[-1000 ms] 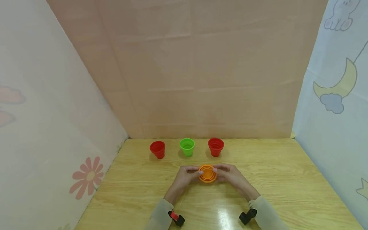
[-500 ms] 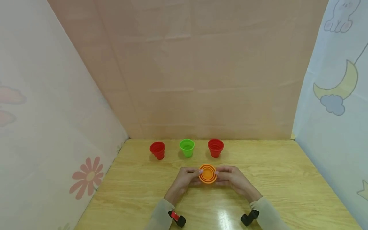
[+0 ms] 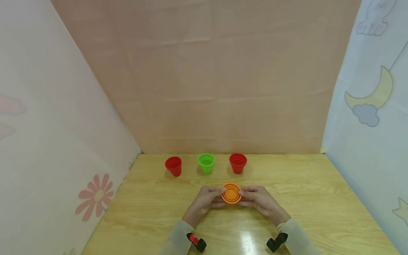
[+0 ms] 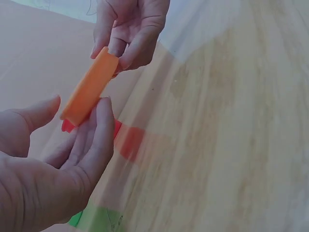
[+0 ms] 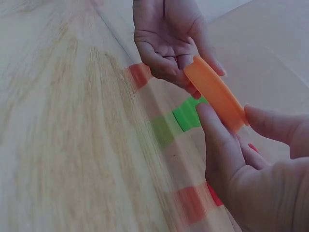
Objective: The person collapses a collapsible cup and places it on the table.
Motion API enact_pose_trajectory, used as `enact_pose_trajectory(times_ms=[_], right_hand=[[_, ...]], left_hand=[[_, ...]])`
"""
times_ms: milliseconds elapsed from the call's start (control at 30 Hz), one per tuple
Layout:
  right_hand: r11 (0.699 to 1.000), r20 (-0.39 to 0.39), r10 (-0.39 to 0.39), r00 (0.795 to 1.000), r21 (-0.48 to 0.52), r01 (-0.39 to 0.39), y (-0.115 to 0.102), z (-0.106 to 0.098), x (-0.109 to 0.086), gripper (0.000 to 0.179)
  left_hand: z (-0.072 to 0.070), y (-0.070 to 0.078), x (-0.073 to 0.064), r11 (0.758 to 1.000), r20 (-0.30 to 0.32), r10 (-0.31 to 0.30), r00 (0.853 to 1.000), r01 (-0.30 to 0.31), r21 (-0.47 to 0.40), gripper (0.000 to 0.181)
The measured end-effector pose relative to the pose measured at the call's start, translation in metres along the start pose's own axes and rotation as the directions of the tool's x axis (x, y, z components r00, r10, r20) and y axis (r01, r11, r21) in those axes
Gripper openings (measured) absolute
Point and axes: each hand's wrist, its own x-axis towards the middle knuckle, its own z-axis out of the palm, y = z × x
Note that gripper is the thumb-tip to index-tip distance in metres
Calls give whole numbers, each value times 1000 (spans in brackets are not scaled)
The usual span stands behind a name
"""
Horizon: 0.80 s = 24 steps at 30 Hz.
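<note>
An orange collapsible cup, folded flat into concentric rings, is held between both hands above the table, its inside facing the head camera. My left hand pinches its left rim, thumb on the front and fingers behind. On the opposite rim, my right hand grips it the same way. Both wrist views show the flattened cup edge-on, as a thin orange disc in the left one. Further back stand a red cup, a green cup and another red cup, all expanded with their mouths up.
The cups stand in a row on the wooden table, near its back edge. A brown sheet rises behind them. Pale printed walls flank the table at left and right.
My right thumb has slid outward from the cup's inner rings to its rim. The orange cup's face now tilts slightly more toward the head camera. The three standing cups have stayed put.
</note>
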Motion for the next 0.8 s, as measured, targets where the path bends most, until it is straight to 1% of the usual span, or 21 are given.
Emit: enact_pose_trajectory(times_ms=[100, 267, 467, 800], right_hand=[[1000, -4, -11, 1000, 7, 11, 2, -1, 1, 43], [1000, -21, 0, 1000, 24, 1, 5, -3, 1, 45], [998, -14, 7, 1000, 58, -7, 6, -2, -1, 38], [997, 3, 33, 999, 66, -33, 6, 0, 0, 30]], left_hand=[[-3, 2, 2, 1000, 9, 6, 1000, -6, -16, 32], [-8, 4, 3, 1000, 24, -3, 1000, 4, -19, 31], [-11, 3, 2, 999, 65, -8, 998, 10, -41, 30], [-13, 0, 2, 997, 83, -32, 996, 37, -61, 28]])
